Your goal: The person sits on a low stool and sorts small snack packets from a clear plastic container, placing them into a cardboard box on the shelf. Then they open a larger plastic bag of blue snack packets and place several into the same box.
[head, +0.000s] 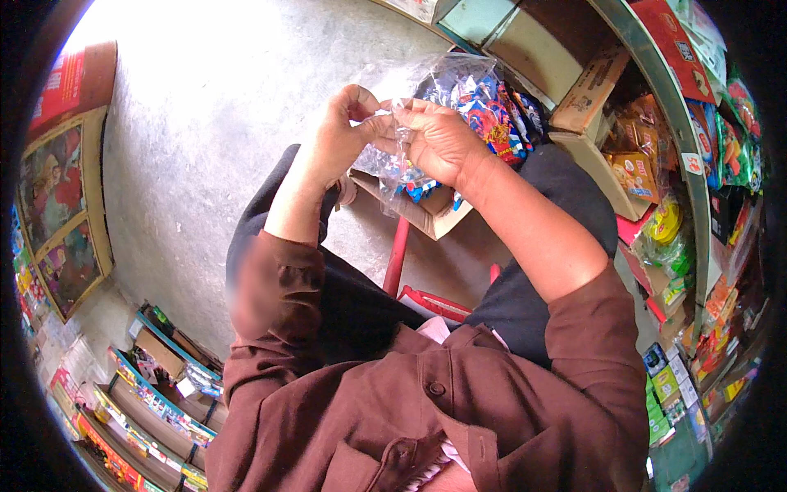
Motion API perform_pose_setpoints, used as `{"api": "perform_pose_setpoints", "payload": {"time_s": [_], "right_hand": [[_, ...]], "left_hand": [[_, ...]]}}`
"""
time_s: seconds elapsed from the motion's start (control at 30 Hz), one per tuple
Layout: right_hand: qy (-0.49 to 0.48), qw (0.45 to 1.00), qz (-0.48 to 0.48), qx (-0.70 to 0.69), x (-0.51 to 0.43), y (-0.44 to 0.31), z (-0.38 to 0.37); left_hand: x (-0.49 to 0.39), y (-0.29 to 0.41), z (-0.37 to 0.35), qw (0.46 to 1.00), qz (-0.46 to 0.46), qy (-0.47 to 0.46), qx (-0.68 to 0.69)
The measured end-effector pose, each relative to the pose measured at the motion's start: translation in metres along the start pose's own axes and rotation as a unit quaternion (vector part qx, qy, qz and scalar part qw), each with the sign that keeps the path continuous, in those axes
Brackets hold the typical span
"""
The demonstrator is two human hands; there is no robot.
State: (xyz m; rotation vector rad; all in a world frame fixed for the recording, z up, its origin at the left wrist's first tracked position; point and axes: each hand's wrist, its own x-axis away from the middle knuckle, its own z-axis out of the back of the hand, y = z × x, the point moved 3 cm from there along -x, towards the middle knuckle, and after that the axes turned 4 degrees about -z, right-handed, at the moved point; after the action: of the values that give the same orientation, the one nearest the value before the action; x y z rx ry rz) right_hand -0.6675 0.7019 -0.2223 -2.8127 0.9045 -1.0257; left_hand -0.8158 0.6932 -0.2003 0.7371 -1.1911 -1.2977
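Both my hands meet over an open cardboard box [424, 222] between my knees. My left hand [347, 138] pinches the gathered edge of a clear plastic bag [393, 175]. Close against it, my right hand [446, 138] grips the same plastic, its fingers bent around it. The bag's clear film spreads over the box, beyond and below my hands. Blue and red printed snack packets [492, 123] are heaped in the box on the right, and a few smaller blue bits show beneath my right hand.
Red stool legs [396, 258] stand beneath the box. On the right, a carton [605, 163] of orange packets sits beside shelves [695, 184] of packaged goods. Grey concrete floor [184, 154] lies to the left, with a wood-framed glass case [101, 203] and low shelves [147, 406] beyond it.
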Motion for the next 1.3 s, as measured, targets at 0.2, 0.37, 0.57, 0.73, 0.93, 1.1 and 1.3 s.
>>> {"api": "perform_pose_setpoints", "payload": {"time_s": [0.2,0.37,0.57,0.73,0.93,1.1,1.3], "right_hand": [[0.001,1.0,0.001,-0.008,0.002,-0.002,-0.002],[-0.009,1.0,-0.007,0.003,0.003,-0.002,-0.005],[0.013,0.998,0.003,0.058,0.005,-0.002,-0.004],[0.031,0.992,0.038,0.117,0.005,-0.003,-0.006],[0.092,0.977,0.071,0.178,0.007,-0.001,-0.006],[0.108,0.979,0.071,0.16,0.004,-0.002,-0.001],[0.097,0.983,0.031,0.152,0.005,-0.014,0.009]], "left_hand": [[0.001,0.0,0.001,0.999,0.016,0.03,0.03],[0.002,0.004,0.0,0.999,0.02,0.006,0.043],[0.004,0.007,0.0,0.998,0.047,-0.004,0.035],[0.002,0.007,0.001,0.999,0.024,0.012,0.018],[0.005,0.009,-0.001,0.999,0.019,0.021,0.029],[0.003,0.009,0.009,0.997,0.003,0.063,0.034],[0.006,0.006,0.027,0.987,0.076,0.125,0.064]]}}
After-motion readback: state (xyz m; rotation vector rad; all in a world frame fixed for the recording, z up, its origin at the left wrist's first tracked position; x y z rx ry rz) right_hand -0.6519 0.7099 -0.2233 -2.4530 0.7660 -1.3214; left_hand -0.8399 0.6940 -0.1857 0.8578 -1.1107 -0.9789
